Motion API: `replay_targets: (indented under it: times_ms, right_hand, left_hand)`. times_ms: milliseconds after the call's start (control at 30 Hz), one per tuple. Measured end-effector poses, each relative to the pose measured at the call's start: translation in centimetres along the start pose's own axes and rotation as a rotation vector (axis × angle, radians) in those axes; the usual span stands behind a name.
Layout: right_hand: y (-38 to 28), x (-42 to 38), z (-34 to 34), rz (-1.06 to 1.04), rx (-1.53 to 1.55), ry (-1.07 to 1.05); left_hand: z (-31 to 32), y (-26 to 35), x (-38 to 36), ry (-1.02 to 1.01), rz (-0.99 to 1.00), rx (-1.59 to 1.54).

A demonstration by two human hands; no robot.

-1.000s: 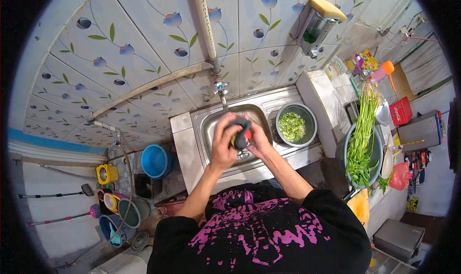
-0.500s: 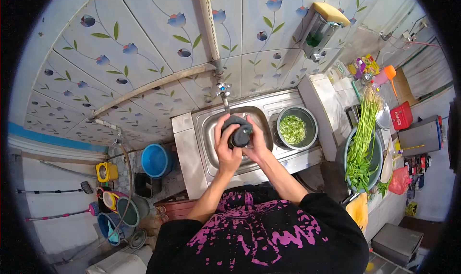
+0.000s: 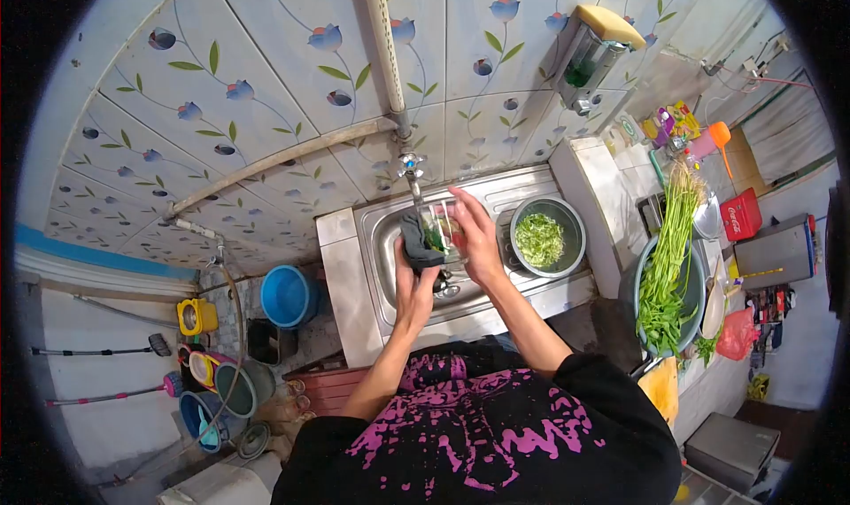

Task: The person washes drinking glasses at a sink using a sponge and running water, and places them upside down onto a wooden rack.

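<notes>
The tiled worktop (image 3: 339,284) frames a steel sink (image 3: 375,257). On the right, a large basin (image 3: 700,279) bears long leafy stems (image 3: 662,279), and a smaller grey bowl (image 3: 577,239) of chopped greens (image 3: 538,239) sits beside the sink's hollow. The clear glass (image 3: 449,231) is between the hands, over the sink and just below the tap (image 3: 412,165). The left hand (image 3: 412,294) has its grip closed on a dark grey cloth (image 3: 420,245), which lies against the glass. The right hand (image 3: 479,245) rests against the other side, fingers extended; whether its grip clasps the glass or only steadies it, I cannot tell

The main risk, as I judge it, is a dropped glass: smooth walls, perhaps wet, and loosely spread right fingers could let it slip onto the steel and crack. Raised too quickly, it could knock the tap. A bunched cloth could also twist it out of balance

The sink's floor is partly covered by hands and cloth, and the clutter at far right is too small to sort out. The left fingertips are hidden by the cloth, the glass's rim is hard to trace, and whether water is running is unclear
</notes>
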State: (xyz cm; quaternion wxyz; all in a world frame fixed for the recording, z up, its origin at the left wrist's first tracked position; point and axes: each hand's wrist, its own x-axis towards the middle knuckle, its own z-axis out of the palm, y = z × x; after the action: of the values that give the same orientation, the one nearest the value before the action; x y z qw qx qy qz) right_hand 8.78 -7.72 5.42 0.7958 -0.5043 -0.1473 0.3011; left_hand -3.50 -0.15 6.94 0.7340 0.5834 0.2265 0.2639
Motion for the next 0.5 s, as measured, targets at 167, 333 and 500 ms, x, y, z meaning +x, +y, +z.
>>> replay_targets:
  times_ms: [167,333,500]
  right_hand:
    - [-0.5,-1.3,1.9,-0.015,0.151,0.005]
    - [-1.3,-1.8,3.3,-0.213,-0.225,0.027]
    - [-1.4,-1.0,1.4,0.022,-0.002,-0.078]
  left_hand:
    - [0.1,1.1,2.4,0.005,0.061,-0.036]
    - [0.0,-0.7,2.5,-0.044,-0.145,0.009]
    - [1.1,0.2,0.4,-0.092,-0.079,0.195]
